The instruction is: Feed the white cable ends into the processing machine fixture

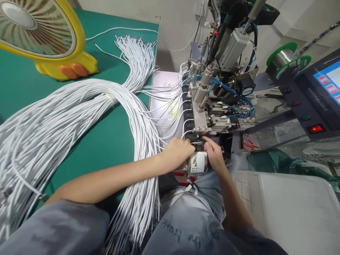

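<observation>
My left hand (177, 153) is closed around the end of a white cable at the near end of the machine's row of black clamps (189, 115). The cable's stripped tip lies across the nearest black block. Opposite it, my right hand (214, 152) has its thumb and index finger apart, the index reaching beside the block. Several white cables run from the clamps to the left. A large bundle of white cables (140, 131) hangs over the table edge under my left forearm. Between my hands is a box-shaped part with a white label (198, 163).
A yellow fan (66, 67) stands on the green table (111, 141). The soldering machine (204, 92) with cylinders and blue tubes rises ahead. At right are a wire spool (285, 60), a control panel (318, 95), red-handled scissors (249, 145) and a white bin (300, 209).
</observation>
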`<state>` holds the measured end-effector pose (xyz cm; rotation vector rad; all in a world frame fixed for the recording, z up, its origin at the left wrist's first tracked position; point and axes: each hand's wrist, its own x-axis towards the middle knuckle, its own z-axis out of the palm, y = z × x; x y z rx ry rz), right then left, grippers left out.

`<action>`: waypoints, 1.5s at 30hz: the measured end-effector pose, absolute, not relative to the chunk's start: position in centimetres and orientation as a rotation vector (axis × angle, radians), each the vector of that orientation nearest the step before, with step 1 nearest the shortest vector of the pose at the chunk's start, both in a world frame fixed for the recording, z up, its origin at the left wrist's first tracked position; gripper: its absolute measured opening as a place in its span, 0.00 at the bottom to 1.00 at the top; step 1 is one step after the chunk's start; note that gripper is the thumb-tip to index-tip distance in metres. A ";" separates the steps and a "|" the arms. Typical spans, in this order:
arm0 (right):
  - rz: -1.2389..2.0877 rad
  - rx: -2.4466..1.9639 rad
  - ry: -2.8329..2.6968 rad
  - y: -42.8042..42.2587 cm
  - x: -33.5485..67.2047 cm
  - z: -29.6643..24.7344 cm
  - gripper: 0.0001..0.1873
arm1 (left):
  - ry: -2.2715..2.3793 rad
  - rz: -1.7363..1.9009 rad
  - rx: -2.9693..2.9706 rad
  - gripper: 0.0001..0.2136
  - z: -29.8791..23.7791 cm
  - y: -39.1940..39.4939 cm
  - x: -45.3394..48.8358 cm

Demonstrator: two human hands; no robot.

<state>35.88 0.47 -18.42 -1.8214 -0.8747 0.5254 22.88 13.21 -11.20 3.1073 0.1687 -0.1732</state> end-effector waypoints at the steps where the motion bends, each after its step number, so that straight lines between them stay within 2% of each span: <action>1: 0.509 -1.835 -0.949 0.4 35.7 -18.1 0.20 | 0.173 -0.164 3.112 0.08 -11.2 13.2 22.9; 8: 0.359 -1.895 -1.219 -0.5 35.1 -17.1 0.18 | 0.146 -0.168 3.105 0.08 -11.2 13.1 22.9; 12: 0.267 -1.870 -1.140 -0.4 35.2 -17.2 0.18 | 0.164 -0.170 3.097 0.07 -11.0 13.2 22.8; 19: 0.385 -1.916 -1.272 -0.1 35.0 -16.9 0.18 | 0.159 -0.214 3.095 0.09 -10.8 13.2 22.8; 24: 0.309 -1.857 -0.895 0.2 35.5 -17.7 0.17 | 0.151 -0.193 3.082 0.08 -11.0 13.4 22.8; 28: 0.635 -1.745 -0.514 1.4 36.3 -19.1 0.19 | 0.117 -0.168 3.078 0.07 -11.2 13.6 22.8; 32: 0.799 -1.680 -0.614 2.2 36.4 -19.8 0.18 | 0.113 -0.149 3.093 0.06 -11.3 13.7 22.6; 37: 0.471 -1.786 -0.569 1.3 36.3 -19.5 0.14 | 0.138 -0.133 3.116 0.08 -11.8 14.0 22.7; 41: 0.205 -1.805 -0.532 -0.7 33.2 -17.1 0.13 | 0.259 -0.066 3.118 0.11 -12.0 14.8 23.1; 43: 0.280 -1.822 -0.665 -1.4 30.3 -16.1 0.13 | 0.346 -0.063 3.113 0.13 -11.9 15.3 23.4; 45: 0.559 -1.768 -0.869 -1.3 27.2 -15.8 0.11 | 0.383 -0.081 3.108 0.14 -11.8 15.7 23.5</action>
